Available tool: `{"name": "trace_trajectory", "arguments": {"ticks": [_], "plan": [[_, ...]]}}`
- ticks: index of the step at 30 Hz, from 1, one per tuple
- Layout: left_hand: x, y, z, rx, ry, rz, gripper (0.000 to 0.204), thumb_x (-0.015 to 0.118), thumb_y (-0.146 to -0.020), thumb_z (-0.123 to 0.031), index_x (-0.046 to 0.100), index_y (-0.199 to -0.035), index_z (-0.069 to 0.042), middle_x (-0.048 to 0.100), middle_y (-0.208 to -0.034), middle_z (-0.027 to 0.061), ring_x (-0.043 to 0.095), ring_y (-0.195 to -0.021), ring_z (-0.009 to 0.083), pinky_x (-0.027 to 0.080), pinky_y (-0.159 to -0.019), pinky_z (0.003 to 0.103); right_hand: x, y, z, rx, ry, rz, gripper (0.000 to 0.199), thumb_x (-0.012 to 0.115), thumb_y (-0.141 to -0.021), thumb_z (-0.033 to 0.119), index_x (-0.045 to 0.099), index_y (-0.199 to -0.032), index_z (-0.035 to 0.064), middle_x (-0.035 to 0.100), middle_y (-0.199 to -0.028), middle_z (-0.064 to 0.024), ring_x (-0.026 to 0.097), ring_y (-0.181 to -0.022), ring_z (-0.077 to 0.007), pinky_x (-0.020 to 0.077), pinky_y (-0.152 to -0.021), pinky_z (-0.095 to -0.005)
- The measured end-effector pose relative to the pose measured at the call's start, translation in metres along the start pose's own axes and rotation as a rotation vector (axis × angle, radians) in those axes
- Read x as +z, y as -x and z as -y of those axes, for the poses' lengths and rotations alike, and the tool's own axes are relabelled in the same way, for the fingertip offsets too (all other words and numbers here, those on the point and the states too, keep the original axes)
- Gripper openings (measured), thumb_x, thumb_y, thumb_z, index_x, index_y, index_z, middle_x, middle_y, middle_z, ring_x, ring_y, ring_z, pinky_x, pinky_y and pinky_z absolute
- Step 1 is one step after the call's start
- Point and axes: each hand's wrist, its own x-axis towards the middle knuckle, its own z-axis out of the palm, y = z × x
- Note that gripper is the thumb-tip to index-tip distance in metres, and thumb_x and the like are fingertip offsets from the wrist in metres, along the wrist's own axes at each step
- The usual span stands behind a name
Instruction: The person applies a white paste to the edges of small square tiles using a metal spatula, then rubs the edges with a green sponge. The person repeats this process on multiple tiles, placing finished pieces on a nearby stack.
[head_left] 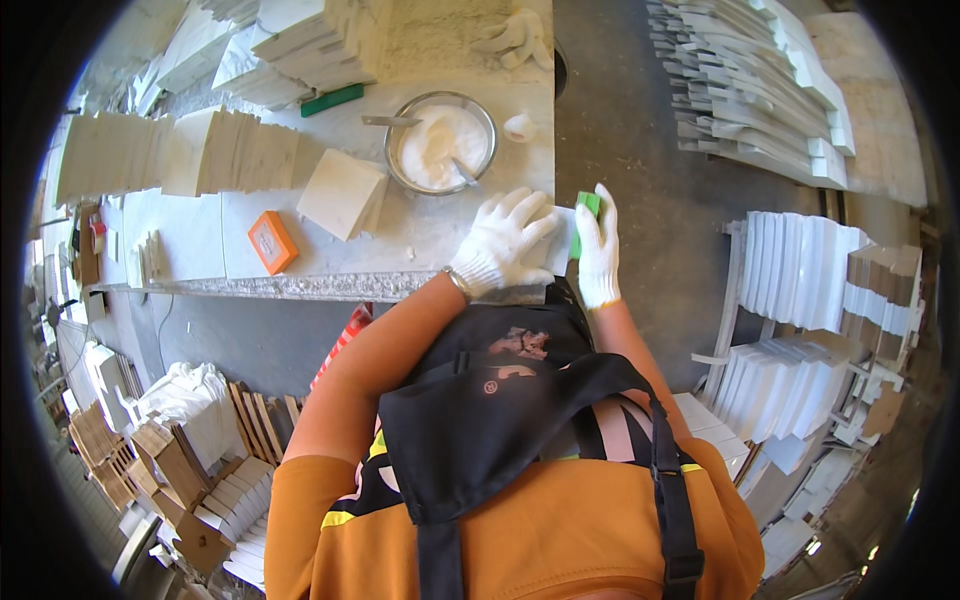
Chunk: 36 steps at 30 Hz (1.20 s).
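Observation:
At the right end of the workbench (330, 284), my left hand (508, 240), in a white knit glove, lies with fingers spread over a white stone tile (562, 243). The tile juts a little past the bench's right edge. My right hand (599, 250), gloved too, grips a green rectangular block (585, 214) and holds it against the tile's outer edge. Part of the block is hidden by the fingers. Just beyond my left hand stands a metal bowl (392, 165) of white paste, with a knife-like blade (391, 121) across its rim and another tool (464, 171) dipped in it.
Left of the bowl are a short stack of square tiles (338, 192), an orange box (272, 243) and a green strip (332, 100). Rows of tiles (205, 152) line the bench's far left. Spare gloves (520, 40) lie at the back. Racks of slabs (800, 270) stand to the right.

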Motion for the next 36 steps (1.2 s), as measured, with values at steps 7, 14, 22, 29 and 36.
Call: {"name": "trace_trajectory", "arguments": {"ticks": [7,14,22,29,36], "plan": [[0.002,0.000,0.001,0.001,0.009,-0.017,0.085,0.085,-0.058,-0.046,0.054,-0.132,-0.017,0.048,-0.138,0.0138,0.046,-0.130,0.0375,0.038,-0.104,0.055,-0.005,0.012,-0.003,-0.104,0.100,0.053,0.058,0.062,-0.098,0.021,0.039,-0.147,0.0014,0.052,-0.138,-0.0130,0.051,-0.125,-0.0195,0.0385,-0.107,-0.0323],[0.000,-0.002,0.000,0.028,0.006,-0.025,0.087,0.085,-0.058,-0.047,0.053,-0.133,-0.017,0.048,-0.139,0.0141,0.045,-0.130,0.0377,0.038,-0.105,0.055,-0.012,-0.027,-0.022,0.061,-0.048,0.009,0.059,0.060,-0.099,0.030,0.041,-0.147,0.0013,0.054,-0.137,-0.0100,0.052,-0.122,-0.0172,0.0399,-0.105,-0.0312],[0.001,0.000,0.001,0.012,-0.001,-0.005,0.086,0.085,-0.058,-0.049,0.054,-0.132,-0.017,0.048,-0.139,0.0141,0.044,-0.131,0.0375,0.037,-0.106,0.055,0.003,0.002,-0.006,-0.132,0.064,-0.011,0.060,0.059,-0.100,0.032,0.039,-0.146,-0.0002,0.051,-0.140,-0.0131,0.048,-0.127,-0.0208,0.0361,-0.109,-0.0324],[0.006,0.003,0.003,0.007,-0.015,-0.033,0.085,0.085,-0.058,-0.048,0.055,-0.131,-0.017,0.048,-0.139,0.0139,0.044,-0.131,0.0373,0.037,-0.106,0.055,0.000,-0.005,0.010,-0.003,0.067,0.036,0.060,0.062,-0.098,0.028,0.039,-0.147,0.0016,0.052,-0.140,-0.0137,0.051,-0.125,-0.0201,0.0379,-0.108,-0.0332],[0.001,0.001,0.000,0.014,-0.003,-0.014,0.085,0.085,-0.057,-0.046,0.055,-0.131,-0.017,0.048,-0.139,0.0136,0.044,-0.131,0.0372,0.037,-0.106,0.055,-0.002,-0.022,-0.015,0.010,0.011,-0.004,0.059,0.062,-0.098,0.030,0.042,-0.146,0.0024,0.055,-0.136,-0.0123,0.051,-0.125,-0.0193,0.0380,-0.107,-0.0325]]}}
